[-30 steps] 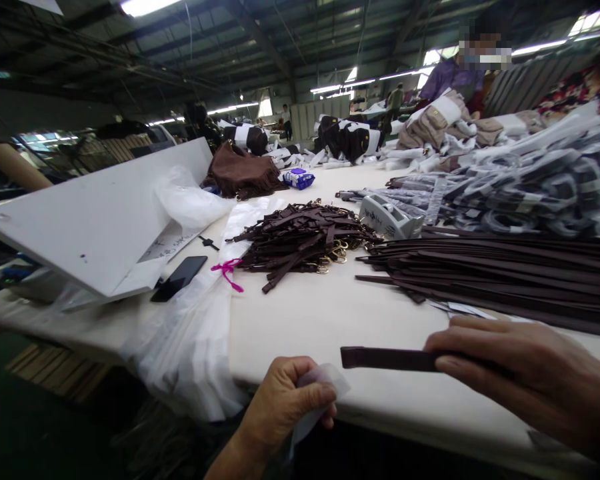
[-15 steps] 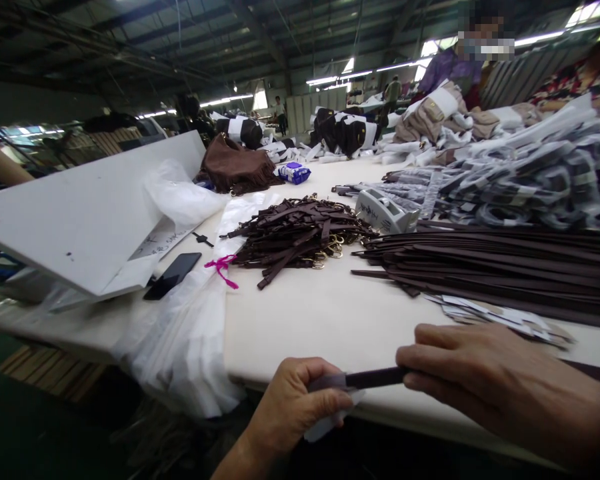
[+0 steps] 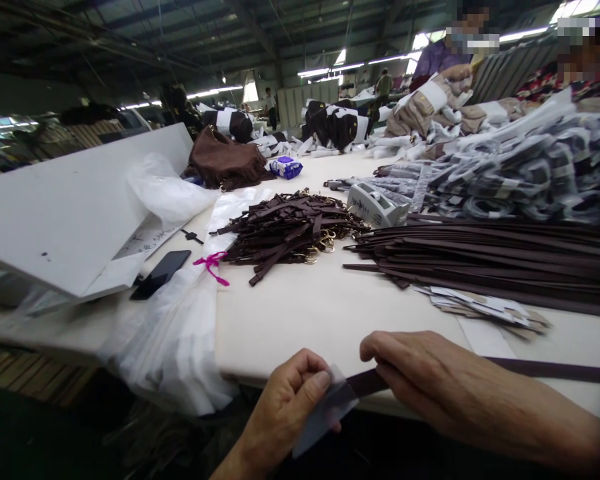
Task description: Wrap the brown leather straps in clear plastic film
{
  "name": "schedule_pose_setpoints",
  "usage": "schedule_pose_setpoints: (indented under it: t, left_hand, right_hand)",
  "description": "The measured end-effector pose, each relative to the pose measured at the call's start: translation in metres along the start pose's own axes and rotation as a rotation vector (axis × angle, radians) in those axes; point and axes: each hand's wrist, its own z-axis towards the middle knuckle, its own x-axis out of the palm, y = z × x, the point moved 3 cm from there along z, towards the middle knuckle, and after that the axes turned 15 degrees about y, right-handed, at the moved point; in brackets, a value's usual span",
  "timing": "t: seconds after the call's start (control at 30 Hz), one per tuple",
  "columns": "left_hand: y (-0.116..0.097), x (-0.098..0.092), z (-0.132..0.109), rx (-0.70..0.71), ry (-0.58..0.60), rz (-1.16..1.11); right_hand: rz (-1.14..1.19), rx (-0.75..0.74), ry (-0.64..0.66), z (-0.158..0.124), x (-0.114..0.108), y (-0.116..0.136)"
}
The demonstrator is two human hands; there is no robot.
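Note:
My left hand (image 3: 286,405) is closed, its thumb and fingers pinching a translucent plastic sleeve (image 3: 319,419) at the near table edge. One end of a dark brown strap (image 3: 555,371) reaches into or against this plastic; which of the two I cannot tell. My right hand (image 3: 437,377) grips the same strap just right of the sleeve, fingers wrapped over it. From behind my right wrist the strap runs on to the right. Beyond my hands lies a heap of short dark brown straps (image 3: 285,227) with gold-coloured clasps. Long dark brown straps (image 3: 500,260) are stacked to its right.
A grey tape dispenser (image 3: 377,205) stands between the straps and a pile of plastic-wrapped straps (image 3: 525,167). Paper tags (image 3: 485,310) lie near my right hand. Plastic bags (image 3: 175,360) hang over the front edge by a phone (image 3: 161,274). Across the table, a person in purple handles a bag.
My right hand has slid left along the strap, closer to my left hand. The plastic sleeve now shows more openly below my left thumb. The whole view has shifted slightly.

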Motion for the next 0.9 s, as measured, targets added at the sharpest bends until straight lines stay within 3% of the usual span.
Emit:
schedule_pose_setpoints:
  t: [0.27, 0.43, 0.53, 0.7, 0.8, 0.9]
  left_hand:
    - [-0.019, -0.003, -0.006, 0.093, -0.120, 0.596]
    - [-0.034, 0.007, -0.005, 0.111, -0.082, 0.849]
    - [-0.036, 0.013, -0.002, 0.146, -0.085, 0.850]
    - [-0.022, 0.024, 0.006, 0.201, -0.046, 0.648]
    - [-0.015, 0.022, 0.004, 0.268, -0.159, 0.678]
    - [-0.013, 0.015, -0.001, 0.267, -0.312, 0.723]
  right_hand:
    - [-0.017, -0.008, 0.026, 0.010, 0.002, 0.004]
    - [-0.023, -0.056, 0.001, 0.013, 0.008, 0.004]
    - [-0.008, -0.077, -0.012, 0.015, 0.012, 0.006]
    - [0.095, -0.086, -0.035, 0.013, 0.016, 0.011]
    - [0.200, -0.019, -0.039, 0.006, 0.014, 0.000]
    - [0.225, 0.045, 0.054, -0.001, 0.012, -0.018]
